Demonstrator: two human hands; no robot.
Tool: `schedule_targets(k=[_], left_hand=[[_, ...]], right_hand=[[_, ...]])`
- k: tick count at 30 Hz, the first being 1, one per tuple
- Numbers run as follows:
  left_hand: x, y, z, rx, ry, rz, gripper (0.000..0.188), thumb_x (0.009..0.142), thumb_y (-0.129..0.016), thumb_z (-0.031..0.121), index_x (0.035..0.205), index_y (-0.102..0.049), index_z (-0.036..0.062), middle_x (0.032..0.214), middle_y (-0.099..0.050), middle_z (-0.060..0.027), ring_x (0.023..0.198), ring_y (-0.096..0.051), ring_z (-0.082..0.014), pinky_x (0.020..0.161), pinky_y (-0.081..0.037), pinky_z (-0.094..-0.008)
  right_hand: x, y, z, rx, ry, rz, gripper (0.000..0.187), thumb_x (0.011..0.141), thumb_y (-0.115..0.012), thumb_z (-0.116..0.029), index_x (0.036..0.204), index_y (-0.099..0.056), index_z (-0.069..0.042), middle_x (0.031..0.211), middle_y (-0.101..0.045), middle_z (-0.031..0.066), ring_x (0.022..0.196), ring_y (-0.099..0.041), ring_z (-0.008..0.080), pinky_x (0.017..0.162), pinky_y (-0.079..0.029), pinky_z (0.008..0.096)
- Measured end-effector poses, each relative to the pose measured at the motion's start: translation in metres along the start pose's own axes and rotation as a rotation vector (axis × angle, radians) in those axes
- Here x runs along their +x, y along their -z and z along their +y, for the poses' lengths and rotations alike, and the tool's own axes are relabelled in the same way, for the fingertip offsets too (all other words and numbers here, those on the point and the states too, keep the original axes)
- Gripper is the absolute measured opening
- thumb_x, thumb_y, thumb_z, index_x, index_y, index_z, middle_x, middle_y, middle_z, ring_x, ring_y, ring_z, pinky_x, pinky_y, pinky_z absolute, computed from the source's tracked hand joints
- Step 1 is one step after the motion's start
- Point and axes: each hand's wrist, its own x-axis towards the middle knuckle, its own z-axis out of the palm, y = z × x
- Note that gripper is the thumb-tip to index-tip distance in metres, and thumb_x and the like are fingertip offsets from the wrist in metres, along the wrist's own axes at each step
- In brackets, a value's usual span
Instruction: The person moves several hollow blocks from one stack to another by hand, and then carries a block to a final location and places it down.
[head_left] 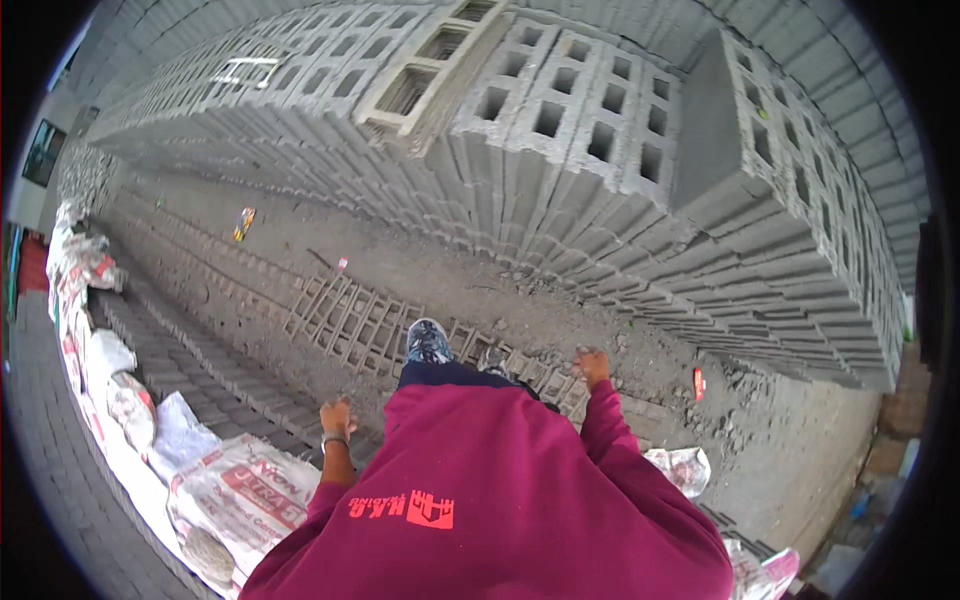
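Note:
My left hand (pixel 338 418), with a band at the wrist, hangs beside my body with loosely bent fingers and nothing visible in it. It is nearest to the low stack of grey blocks (pixel 215 345) on the left. My right hand (pixel 592 366) is held out on the other side, its fingers slightly apart and also holding nothing I can see. Below it lies a wooden slatted frame (pixel 345 318), on or beside which my patterned shoe (pixel 428 341) rests. Neither hand touches a block.
A tall wall of stacked hollow concrete blocks (pixel 560 200) runs along the far side. White printed sacks (pixel 245 495) line the left edge. Rubble (pixel 735 405) and a red wrapper (pixel 698 384) lie on the dirt at right. A pale frame (pixel 245 72) sits atop the stack.

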Motion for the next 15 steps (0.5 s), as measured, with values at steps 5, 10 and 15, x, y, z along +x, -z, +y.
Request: schedule_targets(k=[5,10,15], left_hand=[[0.015,-0.026,0.035,0.179,-0.458,0.049,0.044,0.085,-0.066,0.035,0.109,-0.069,-0.0016,0.097,-0.072,-0.0187,0.095,-0.069,-0.0272,0.083,-0.052,-0.0358],[0.052,-0.031,-0.011,0.087,-0.306,0.059,0.041,0.086,-0.064,0.037,0.101,-0.070,-0.0018,0.079,-0.070,-0.0105,0.074,-0.066,-0.0203,0.071,-0.051,-0.0331],[0.081,-0.034,-0.126,0.036,0.067,0.105,0.046,0.085,-0.060,0.043,0.099,-0.070,0.0008,0.102,-0.068,-0.0266,0.103,-0.064,-0.0402,0.088,-0.049,-0.0458]], right_hand=[[-0.011,-0.065,-0.147,-0.260,0.212,-0.067,0.044,0.089,-0.065,-0.039,0.112,-0.065,-0.001,0.082,-0.069,0.0061,0.065,-0.067,0.0150,0.051,-0.045,0.0283],[-0.017,-0.081,-0.165,-0.538,0.178,-0.291,0.047,0.092,-0.061,-0.041,0.118,-0.060,-0.001,0.090,-0.070,0.0110,0.068,-0.068,0.0163,0.051,-0.047,0.0270],[-0.012,-0.102,-0.179,-0.761,0.018,-0.342,0.045,0.093,-0.060,-0.038,0.117,-0.060,0.000,0.090,-0.070,0.0117,0.065,-0.068,0.0175,0.051,-0.046,0.0277]])
